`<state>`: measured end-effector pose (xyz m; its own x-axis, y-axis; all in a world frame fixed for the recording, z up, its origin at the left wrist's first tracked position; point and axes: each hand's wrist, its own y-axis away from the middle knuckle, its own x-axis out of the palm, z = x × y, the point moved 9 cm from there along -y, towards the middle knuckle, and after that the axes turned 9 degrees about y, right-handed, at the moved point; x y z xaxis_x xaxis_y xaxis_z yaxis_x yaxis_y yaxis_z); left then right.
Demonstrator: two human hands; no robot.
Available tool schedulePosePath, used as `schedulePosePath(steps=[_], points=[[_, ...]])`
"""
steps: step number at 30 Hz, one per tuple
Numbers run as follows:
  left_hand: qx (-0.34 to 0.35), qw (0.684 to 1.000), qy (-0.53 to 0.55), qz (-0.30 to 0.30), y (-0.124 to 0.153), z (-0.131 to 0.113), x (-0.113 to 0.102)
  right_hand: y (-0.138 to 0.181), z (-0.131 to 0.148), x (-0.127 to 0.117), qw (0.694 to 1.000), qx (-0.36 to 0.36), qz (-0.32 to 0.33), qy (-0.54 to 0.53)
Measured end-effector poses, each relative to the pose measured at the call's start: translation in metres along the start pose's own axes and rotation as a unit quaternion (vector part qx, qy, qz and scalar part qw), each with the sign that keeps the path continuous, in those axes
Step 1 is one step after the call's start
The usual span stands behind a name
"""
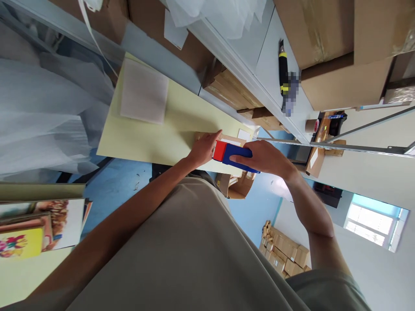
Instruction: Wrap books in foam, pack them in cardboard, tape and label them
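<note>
My right hand [259, 156] is wrapped round a long, boxy blue tool with a red end [236, 154], which looks like a tape dispenser. The red end points left, close to the fingers of my left hand [204, 150]. My left hand rests on a small brown cardboard box [238, 141] on the pale yellow tabletop [181, 116]. One finger is stretched out; the others are partly hidden. Most of the box lies behind my hands and the tool.
A stack of white sheets [145, 90] lies on the tabletop's left part. Above is a grey shelf [262, 56] with a black and yellow utility knife [283, 69] and cardboard boxes [324, 39]. An open carton [243, 186] stands below the table edge. Books [39, 224] lie lower left.
</note>
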<state>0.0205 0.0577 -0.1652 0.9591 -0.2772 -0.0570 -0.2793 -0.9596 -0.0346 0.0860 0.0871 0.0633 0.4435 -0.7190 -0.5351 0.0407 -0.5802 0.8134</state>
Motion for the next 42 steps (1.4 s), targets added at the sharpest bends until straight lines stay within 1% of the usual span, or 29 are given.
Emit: schedulePosePath(steps=[3, 8, 10, 13, 16, 19, 22, 24, 26, 28, 30, 32, 34, 37, 42], points=[[-0.003, 0.999, -0.025, 0.026, 0.002, 0.0, -0.002, -0.004, -0.016, 0.001, 1.0, 0.017, -0.003, 0.016], [-0.003, 1.0, -0.023, 0.019, 0.0, 0.004, -0.008, -0.014, -0.045, 0.011, 0.999, 0.039, 0.029, -0.015], [-0.002, 1.0, -0.023, 0.014, -0.001, 0.004, -0.009, -0.017, -0.053, 0.015, 0.998, 0.038, 0.043, -0.025], [-0.001, 1.0, -0.023, 0.018, -0.001, 0.004, -0.011, -0.025, -0.062, 0.023, 0.997, 0.037, 0.059, -0.013], [-0.005, 0.999, -0.027, 0.031, 0.0, 0.004, -0.012, -0.04, -0.071, 0.036, 0.997, 0.04, 0.068, 0.022], [-0.006, 0.998, -0.039, 0.043, 0.001, 0.003, -0.013, -0.06, -0.078, 0.051, 0.996, 0.04, 0.064, 0.057], [-0.007, 0.998, -0.052, 0.046, 0.005, 0.001, -0.014, -0.079, -0.079, 0.071, 0.996, 0.03, 0.073, 0.049], [-0.009, 0.998, -0.059, 0.038, 0.009, -0.002, -0.015, -0.089, -0.079, 0.083, 0.996, 0.017, 0.079, 0.033], [-0.015, 0.998, -0.061, 0.018, 0.015, -0.004, -0.015, -0.096, -0.079, 0.092, 0.997, 0.0, 0.074, 0.026], [-0.034, 0.998, -0.053, -0.022, 0.023, -0.003, -0.015, -0.101, -0.08, 0.098, 0.997, -0.017, 0.066, 0.027], [-0.067, 0.993, -0.035, -0.09, 0.033, 0.001, -0.017, -0.104, -0.083, 0.103, 0.997, -0.03, 0.06, 0.028], [-0.112, 0.98, -0.015, -0.162, 0.044, 0.009, -0.017, -0.106, -0.087, 0.108, 0.997, -0.045, 0.055, 0.021], [-0.16, 0.965, -0.003, -0.21, 0.054, 0.019, -0.014, -0.108, -0.089, 0.112, 0.997, -0.066, 0.042, 0.004], [-0.204, 0.949, -0.019, -0.239, 0.061, 0.026, -0.006, -0.113, -0.092, 0.117, 0.996, -0.088, 0.015, -0.017], [-0.217, 0.926, -0.11, -0.287, 0.06, 0.018, -0.001, -0.116, -0.093, 0.125, 0.992, -0.119, 0.0, -0.045]])
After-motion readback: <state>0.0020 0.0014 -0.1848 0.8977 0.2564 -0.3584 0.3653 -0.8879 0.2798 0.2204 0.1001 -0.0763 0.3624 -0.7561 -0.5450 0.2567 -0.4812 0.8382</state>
